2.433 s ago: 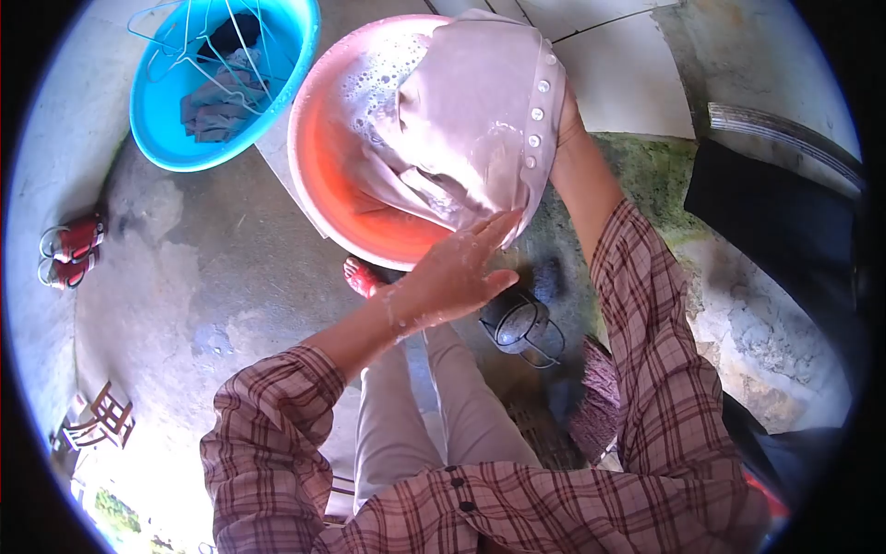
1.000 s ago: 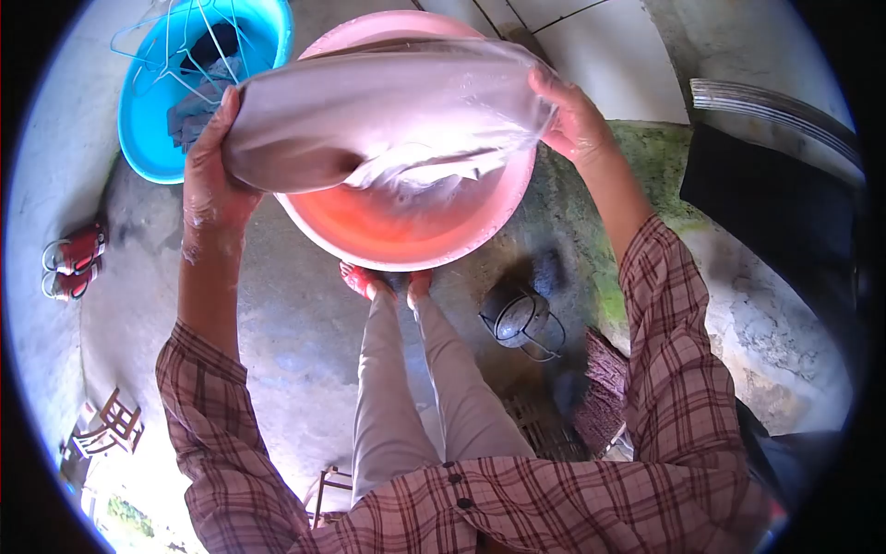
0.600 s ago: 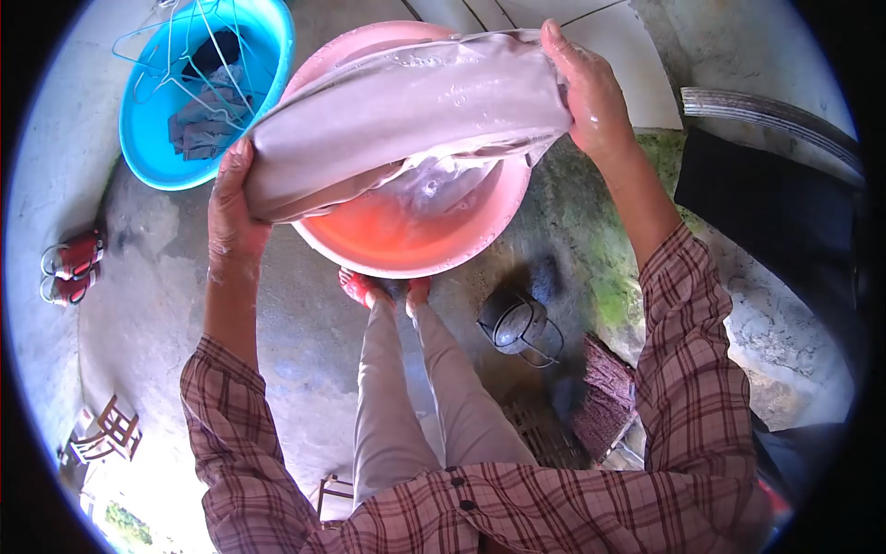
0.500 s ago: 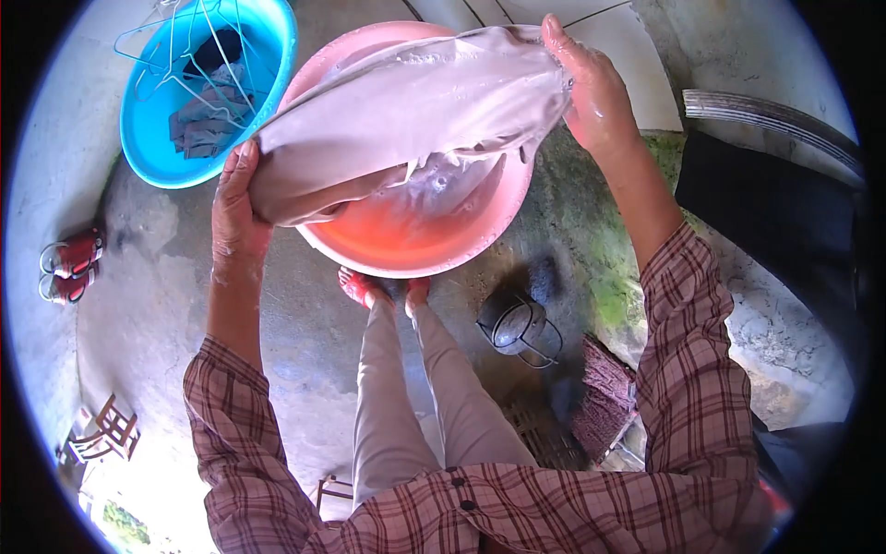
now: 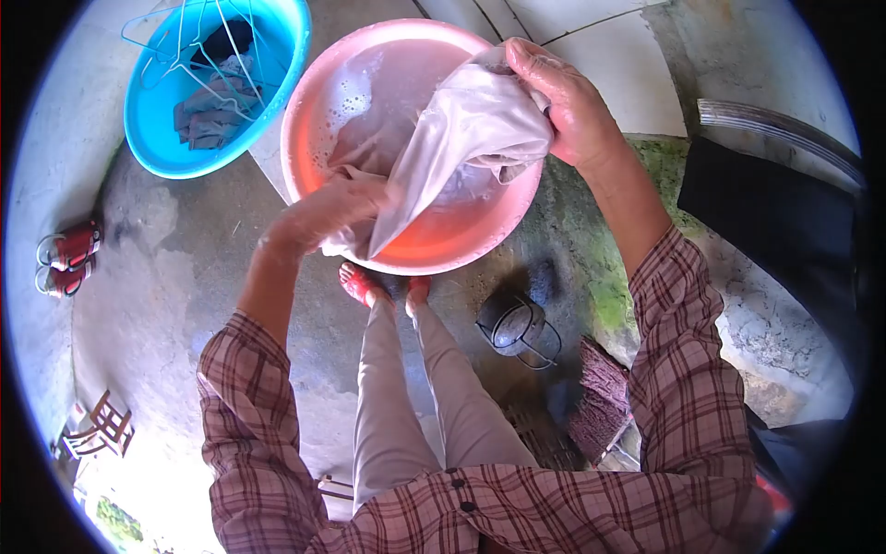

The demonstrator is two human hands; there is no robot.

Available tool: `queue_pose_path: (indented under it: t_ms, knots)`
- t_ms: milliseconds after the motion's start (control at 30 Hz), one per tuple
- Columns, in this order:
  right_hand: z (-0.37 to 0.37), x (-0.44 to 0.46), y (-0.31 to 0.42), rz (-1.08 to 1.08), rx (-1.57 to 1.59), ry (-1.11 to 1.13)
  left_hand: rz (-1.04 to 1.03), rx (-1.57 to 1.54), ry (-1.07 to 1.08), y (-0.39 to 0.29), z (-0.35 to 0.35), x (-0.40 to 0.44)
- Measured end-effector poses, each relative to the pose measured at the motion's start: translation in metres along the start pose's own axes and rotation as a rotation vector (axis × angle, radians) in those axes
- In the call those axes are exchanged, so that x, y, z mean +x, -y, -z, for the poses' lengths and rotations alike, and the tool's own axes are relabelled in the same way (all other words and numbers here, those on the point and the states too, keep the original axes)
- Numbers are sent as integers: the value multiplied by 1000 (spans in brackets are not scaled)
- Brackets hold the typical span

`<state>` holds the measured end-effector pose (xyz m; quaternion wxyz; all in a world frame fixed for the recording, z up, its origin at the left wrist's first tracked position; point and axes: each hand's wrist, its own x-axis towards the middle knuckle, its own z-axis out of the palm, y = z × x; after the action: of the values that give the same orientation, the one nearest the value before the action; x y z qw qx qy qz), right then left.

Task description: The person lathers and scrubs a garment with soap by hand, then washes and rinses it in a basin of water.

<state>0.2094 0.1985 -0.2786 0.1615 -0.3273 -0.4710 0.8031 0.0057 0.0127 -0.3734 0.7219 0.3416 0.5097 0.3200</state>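
Over the pink basin [image 5: 461, 261], the wet cloth [image 5: 471, 115] is gripped by the right hand [image 5: 574, 106]; whether the left hand [image 5: 330, 212], blurred, is closed cannot be told. Through slipperiness, cloth might be dropped.

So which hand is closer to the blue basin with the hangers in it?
Left. The left hand is below and to the right of the blue basin in the picture; the right hand, holding the cloth, is much farther right, across the pink basin.
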Motion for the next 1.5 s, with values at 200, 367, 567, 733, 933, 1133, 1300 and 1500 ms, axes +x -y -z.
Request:
queue_pose_path:
  t_ms: [200,367,567,733,933,1133,1300,1500]
  knots:
    - [-3,4,-5,20,-126,35,-96,-5,-191,-5,-16,0]
    - [7,4,-11,34,-699,76,-117,-998,-475,-13,-1,-4]
    - [10,7,-26,-220,-1208,38,-21,-356,-369,0,18,-6]
    - [11,0,-46,16,155,1,-161,-684,-422,5,0,0]
    - [-13,33,-114,34,645,-361,-199,-1136,-445,12,-33,48]
    - [-81,11,-121,301,-553,-234,-75,-1508,-439,62,-21,79]
    - [-124,-25,-111,470,-1063,-16,-240,-1473,-474,62,-29,71]
    - [-45,54,-158,572,-1463,-372,-27,-1477,-729,-2,-87,51]
